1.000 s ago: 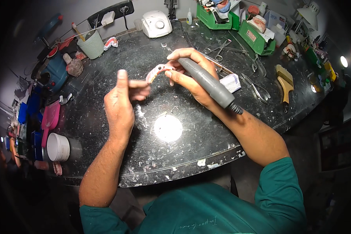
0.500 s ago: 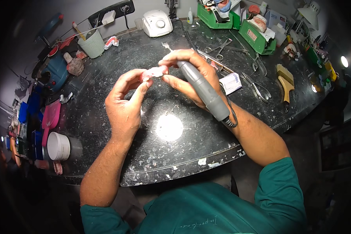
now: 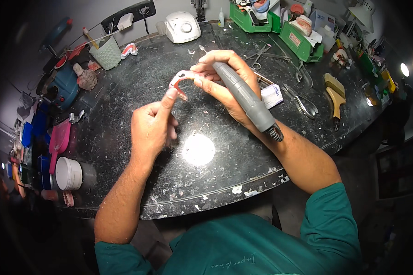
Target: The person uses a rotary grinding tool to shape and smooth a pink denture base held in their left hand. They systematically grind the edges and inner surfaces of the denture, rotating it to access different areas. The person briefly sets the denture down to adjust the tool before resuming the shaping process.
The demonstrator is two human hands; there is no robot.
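A pink arch-shaped denture [image 3: 182, 74] is pinched at its right end between the thumb and fingertips of my right hand [image 3: 225, 87]. Lying across that same hand is a grey rotary handpiece [image 3: 243, 96], its thin bur pointing up and away past the fingers. My left hand [image 3: 150, 121] is just below and left of the denture. Its thumb tip meets or overlaps the denture's left end; whether they touch I cannot tell. The other left fingers are loosely curled, apart from the thumb, and partly blurred.
A white control box [image 3: 183, 27] stands at the back. Scissors [image 3: 261, 56], pliers [image 3: 300, 101] and a brush [image 3: 336, 98] lie to the right, near green bins [image 3: 302, 42]. At left are a white tub [image 3: 69, 174], a pink dustpan [image 3: 59, 137] and a woven cup [image 3: 106, 52].
My left hand has let go of the denture and dropped slightly, its fingers curling below. The denture has turned to show its arch, still held by my right hand with the handpiece.
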